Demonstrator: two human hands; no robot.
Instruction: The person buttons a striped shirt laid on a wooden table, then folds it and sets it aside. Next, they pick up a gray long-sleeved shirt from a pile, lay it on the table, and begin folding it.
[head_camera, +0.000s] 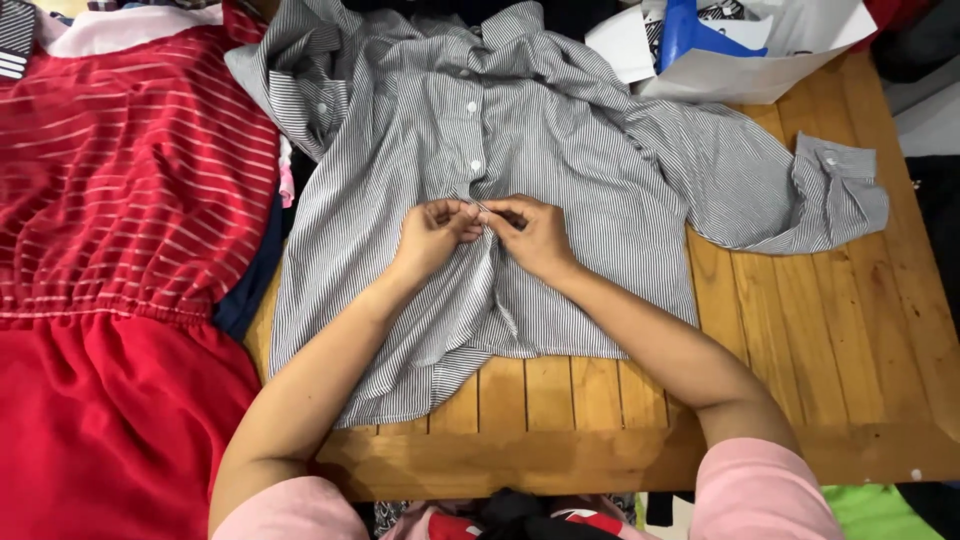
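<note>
A grey-and-white striped button shirt (560, 140) lies face up on a wooden table (830, 340), collar away from me, one sleeve stretched out to the right. My left hand (432, 236) and my right hand (535, 234) meet at the middle of the shirt's front placket. Both pinch the fabric edges together at a button just below two fastened white buttons. The fingertips hide the button itself. Below my hands the shirt front hangs open.
A red dress with white stripes (120, 260) covers the left side. A white paper bag with a blue item (730, 50) stands at the back right. More clothes lie at the table's near edge and at the far right.
</note>
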